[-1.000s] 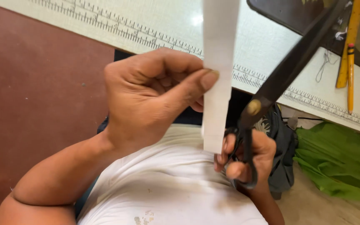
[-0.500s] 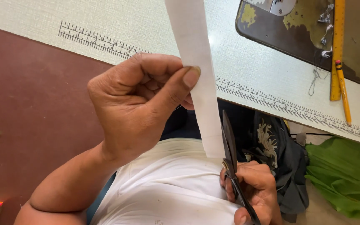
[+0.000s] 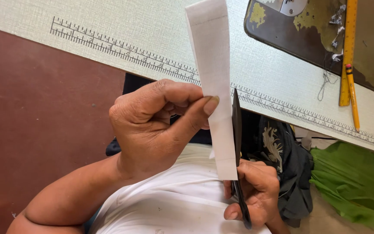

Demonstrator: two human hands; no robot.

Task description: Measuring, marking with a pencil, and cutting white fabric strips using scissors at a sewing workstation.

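There is one white fabric strip [image 3: 215,86] and one pair of black scissors [image 3: 237,143]. The left hand [image 3: 152,125] pinches the strip, which rises toward 12 o'clock above the table [image 3: 143,30]. The right hand [image 3: 252,195], at 5 o'clock, is closed around the scissors handles.

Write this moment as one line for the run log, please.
left hand: pinches white strip upright | right hand: holds scissors, blades along strip's right edge | behind: table

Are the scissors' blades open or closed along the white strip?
Closed, as far as shows: the scissors appear as one dark blade edge beside the white fabric strip, gripped by the right hand. The left hand pinches the strip.
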